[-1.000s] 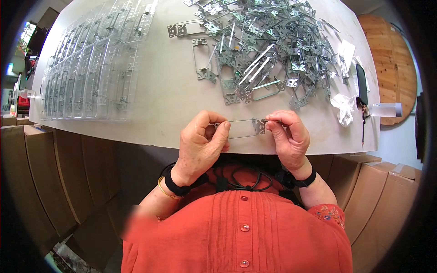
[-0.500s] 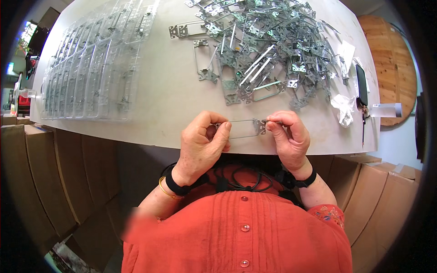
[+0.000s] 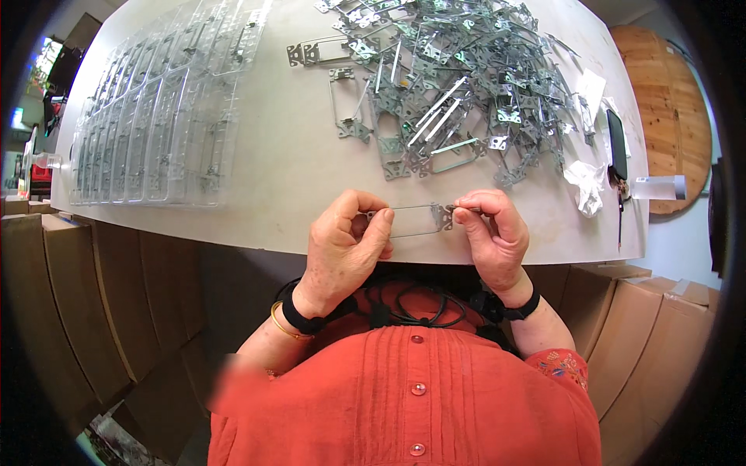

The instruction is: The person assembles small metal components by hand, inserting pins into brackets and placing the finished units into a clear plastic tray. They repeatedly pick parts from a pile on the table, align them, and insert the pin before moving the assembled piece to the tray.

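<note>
Between my two hands, over the table's near edge, I hold a thin metal bracket (image 3: pixel 416 234) made of two parallel rods with cut-out end plates. My left hand (image 3: pixel 347 239) pinches its left end between thumb and fingers, covering most of that plate. At the other end, my right hand (image 3: pixel 495 231) pinches the edge of the right plate with thumb and forefinger. Beyond my hands lies a large tangled heap of similar metal brackets (image 3: pixel 466 85). Two loose brackets rest at its left side, one lying crosswise (image 3: pixel 330 51) and one lengthwise (image 3: pixel 347 109).
Clear plastic trays (image 3: pixel 148 128) with brackets in their slots cover the table's left side. To the right lie a crumpled white tissue (image 3: pixel 587 186), a dark phone-like object (image 3: pixel 617 147) and a clear cylinder (image 3: pixel 659 188). Cardboard boxes (image 3: pixel 614 311) stand below the table on both sides.
</note>
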{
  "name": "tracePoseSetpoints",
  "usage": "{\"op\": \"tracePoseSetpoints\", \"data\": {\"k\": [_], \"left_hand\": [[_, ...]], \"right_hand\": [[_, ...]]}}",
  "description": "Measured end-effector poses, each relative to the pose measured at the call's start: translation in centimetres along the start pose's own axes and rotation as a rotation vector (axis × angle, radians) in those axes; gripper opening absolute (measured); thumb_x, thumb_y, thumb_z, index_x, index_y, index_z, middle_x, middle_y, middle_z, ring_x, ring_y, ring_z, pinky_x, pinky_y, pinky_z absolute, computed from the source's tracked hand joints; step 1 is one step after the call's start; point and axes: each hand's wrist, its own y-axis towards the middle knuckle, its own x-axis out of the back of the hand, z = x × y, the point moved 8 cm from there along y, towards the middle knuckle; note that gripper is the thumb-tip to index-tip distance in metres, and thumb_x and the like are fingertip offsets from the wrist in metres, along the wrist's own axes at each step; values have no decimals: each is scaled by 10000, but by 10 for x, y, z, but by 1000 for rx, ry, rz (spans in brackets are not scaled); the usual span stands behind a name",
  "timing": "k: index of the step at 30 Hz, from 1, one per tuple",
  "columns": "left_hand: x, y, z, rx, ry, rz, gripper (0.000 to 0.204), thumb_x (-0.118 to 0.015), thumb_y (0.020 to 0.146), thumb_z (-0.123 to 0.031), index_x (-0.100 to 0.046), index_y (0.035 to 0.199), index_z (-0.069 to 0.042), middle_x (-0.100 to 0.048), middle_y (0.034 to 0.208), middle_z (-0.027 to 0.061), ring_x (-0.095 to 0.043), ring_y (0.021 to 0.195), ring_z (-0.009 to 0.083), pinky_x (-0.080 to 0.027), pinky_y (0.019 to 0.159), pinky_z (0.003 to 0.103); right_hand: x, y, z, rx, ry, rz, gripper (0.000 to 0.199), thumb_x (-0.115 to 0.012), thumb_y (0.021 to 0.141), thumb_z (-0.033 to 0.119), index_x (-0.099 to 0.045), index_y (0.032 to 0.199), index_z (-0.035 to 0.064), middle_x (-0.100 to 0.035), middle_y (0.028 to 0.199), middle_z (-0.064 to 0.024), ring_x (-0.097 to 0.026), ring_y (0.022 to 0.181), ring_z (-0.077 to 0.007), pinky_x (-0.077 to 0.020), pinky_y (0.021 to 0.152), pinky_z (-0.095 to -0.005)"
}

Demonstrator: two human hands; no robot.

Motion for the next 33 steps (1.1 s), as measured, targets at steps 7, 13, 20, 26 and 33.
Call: {"op": "tracePoseSetpoints", "data": {"k": [7,13,20,26,33], "left_hand": [[0,1,1,-5,4,2,150,-685,1054,-109,-623,1103,18,-679,789,29,-691,669,88,-602,599,239],[0,0,1,-6,-1,2,146,-683,1055,-105,-624,1107,18,-678,794,28,-691,673,85,-605,603,237],[0,0,1,-8,2,4,140,-681,1055,-102,-624,1105,15,-677,799,26,-689,675,82,-607,604,235],[0,0,1,-5,-2,4,133,-679,1056,-98,-625,1105,13,-675,805,23,-687,680,79,-607,605,234],[-1,0,1,11,-1,4,137,-677,1058,-100,-624,1109,16,-675,815,29,-690,681,85,-614,610,240]], "right_hand": [[-1,1,3,2,-7,5,166,-761,961,-21,-687,1099,34,-704,1045,-94,-663,872,-154,-536,727,-265],[0,0,1,1,5,8,172,-764,958,-18,-690,1104,34,-702,1046,-93,-666,880,-158,-548,742,-270],[-1,2,4,32,-16,13,181,-758,953,-35,-690,1106,32,-705,1035,-92,-678,893,-172,-562,753,-280],[-3,2,7,26,-4,15,181,-756,951,-42,-694,1106,27,-709,1037,-96,-679,893,-179,-559,766,-284],[1,1,8,84,-40,1,192,-756,950,-45,-689,1117,22,-712,1039,-101,-672,879,-177,-553,773,-284]]}}
